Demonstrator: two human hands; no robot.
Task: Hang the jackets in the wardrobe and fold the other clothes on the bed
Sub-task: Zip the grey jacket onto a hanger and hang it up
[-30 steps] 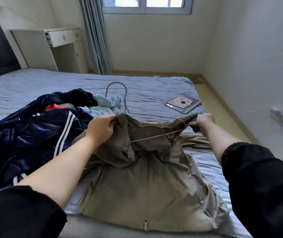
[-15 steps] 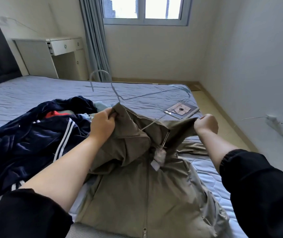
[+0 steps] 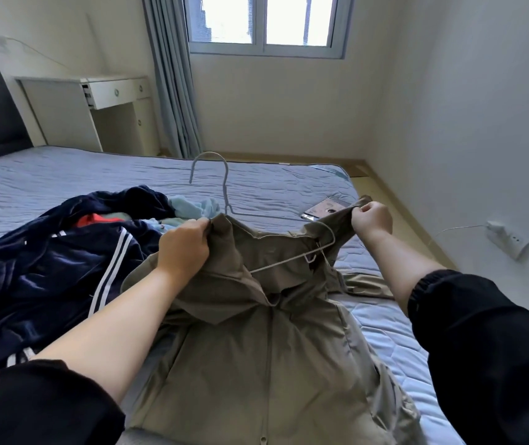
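Note:
A khaki zip jacket (image 3: 256, 354) lies front-up on the bed (image 3: 64, 184), its collar end lifted. My left hand (image 3: 184, 245) grips the jacket's left shoulder. My right hand (image 3: 371, 220) pinches the right shoulder and pulls it outward. A grey wire hanger (image 3: 224, 187) sits partly inside the collar, its hook upright above the jacket and its right arm showing across the open neck. To the left lies a heap with a navy velvet jacket with white stripes (image 3: 41, 258), something red (image 3: 96, 220) and a light blue garment (image 3: 189, 207).
A phone (image 3: 325, 208) lies on the bed's right edge, beyond my right hand. A white power strip with a cable (image 3: 507, 240) hangs at the right wall. A white desk with drawers (image 3: 109, 104), a grey curtain (image 3: 173, 75) and a window stand beyond the bed.
The hanger's hook swung from leaning left to standing upright. My right hand moved outward and up, stretching the jacket's right shoulder over the hanger arm. The view tilted up.

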